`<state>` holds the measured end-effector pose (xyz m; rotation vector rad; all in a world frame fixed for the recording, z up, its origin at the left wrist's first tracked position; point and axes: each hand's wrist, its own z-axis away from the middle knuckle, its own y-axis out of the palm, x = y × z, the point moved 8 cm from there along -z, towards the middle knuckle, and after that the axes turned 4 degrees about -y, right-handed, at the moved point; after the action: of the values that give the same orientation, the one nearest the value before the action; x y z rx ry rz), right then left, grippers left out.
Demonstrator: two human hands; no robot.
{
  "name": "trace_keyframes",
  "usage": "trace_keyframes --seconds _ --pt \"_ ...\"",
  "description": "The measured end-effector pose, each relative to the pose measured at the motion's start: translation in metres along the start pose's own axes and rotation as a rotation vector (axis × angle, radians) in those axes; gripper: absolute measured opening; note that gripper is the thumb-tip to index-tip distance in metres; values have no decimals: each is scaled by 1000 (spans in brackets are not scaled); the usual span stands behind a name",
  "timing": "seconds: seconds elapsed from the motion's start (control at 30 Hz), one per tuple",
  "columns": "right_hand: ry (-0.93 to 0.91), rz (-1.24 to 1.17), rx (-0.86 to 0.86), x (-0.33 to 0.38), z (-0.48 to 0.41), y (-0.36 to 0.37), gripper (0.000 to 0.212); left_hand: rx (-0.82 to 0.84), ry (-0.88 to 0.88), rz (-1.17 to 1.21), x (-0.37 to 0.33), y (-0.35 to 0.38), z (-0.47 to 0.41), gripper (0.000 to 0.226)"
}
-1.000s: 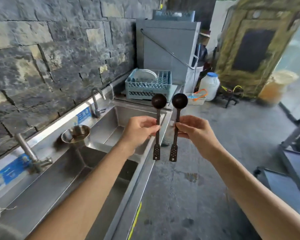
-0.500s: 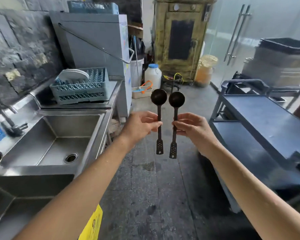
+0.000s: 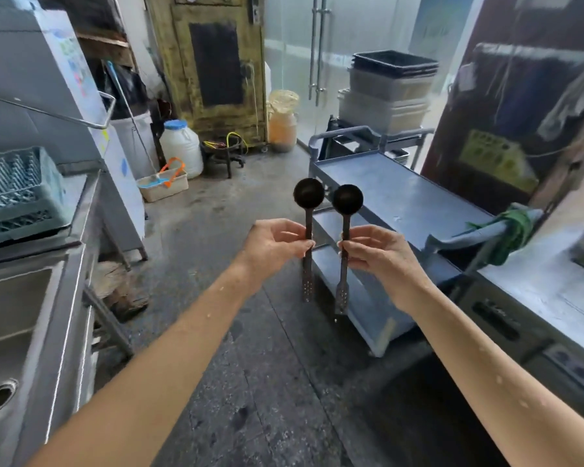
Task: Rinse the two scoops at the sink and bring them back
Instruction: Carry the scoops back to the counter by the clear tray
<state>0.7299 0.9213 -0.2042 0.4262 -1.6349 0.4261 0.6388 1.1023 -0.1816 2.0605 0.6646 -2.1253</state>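
Two dark long-handled scoops stand upright side by side in front of me, bowls up. My left hand [image 3: 275, 244] pinches the handle of the left scoop [image 3: 308, 196]. The right scoop [image 3: 347, 199] is held the same way by my right hand [image 3: 378, 256]. Both perforated handle ends hang below my fingers. Water drops show on both forearms. The steel sink [image 3: 21, 335] lies at the far left edge, behind and beside my left arm.
A grey two-shelf cart [image 3: 398, 197] stands just beyond the scoops. A counter [image 3: 540, 291] with a green cloth [image 3: 516, 230] runs along the right. A dish rack [image 3: 17, 193], white jug [image 3: 181, 146], stacked bins [image 3: 388, 92] and glass door [image 3: 317, 45] surround the wet floor [image 3: 250, 365].
My view has swung right, away from the sink, which slid to the left edge. The cart and counter came into view. Both hands keep the scoops upright together.
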Motion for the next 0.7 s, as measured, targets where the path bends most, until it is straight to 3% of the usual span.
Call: trace_keyframes --seconds 0.7 --pt "10 97 -639 1 35 -148 17 634 94 69 -17 181 -110 17"
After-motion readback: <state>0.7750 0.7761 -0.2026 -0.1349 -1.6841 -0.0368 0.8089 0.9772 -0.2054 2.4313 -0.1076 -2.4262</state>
